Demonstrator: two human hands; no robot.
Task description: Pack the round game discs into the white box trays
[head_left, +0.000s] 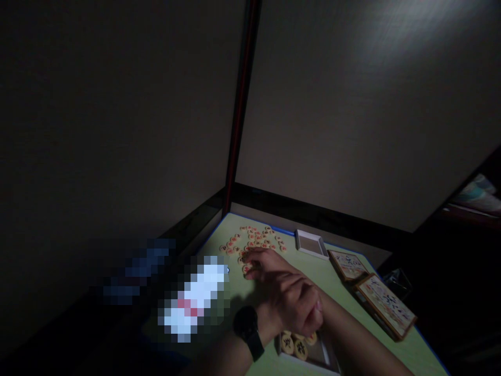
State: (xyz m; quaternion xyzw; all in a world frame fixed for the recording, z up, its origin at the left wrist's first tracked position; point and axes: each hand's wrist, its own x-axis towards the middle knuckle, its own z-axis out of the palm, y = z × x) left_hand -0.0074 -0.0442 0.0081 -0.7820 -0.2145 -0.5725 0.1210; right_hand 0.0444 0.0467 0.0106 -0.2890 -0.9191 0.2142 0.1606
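My right hand point(268, 260) reaches over the table to the near edge of a spread of round xiangqi pieces point(256, 244) with red and black characters. Its thumb and fingers are apart and curved around a couple of pieces, and I see none lifted. Crossing over my right forearm, my left hand point(298, 302), with a black watch point(249, 330) at the wrist, is curled closed. Whatever it may hold is hidden. Below it lies an open shallow box point(326, 356) with several larger xiangqi pieces point(300, 349), partly covered by my hand and arm.
A shallow white-rimmed box part point(312, 244) lies at the table's back edge. Two printed boxes point(347, 265) are along the right side. A bright pixelated object point(198, 295) is on the left. Walls meet behind the green, blue-edged table point(332, 282).
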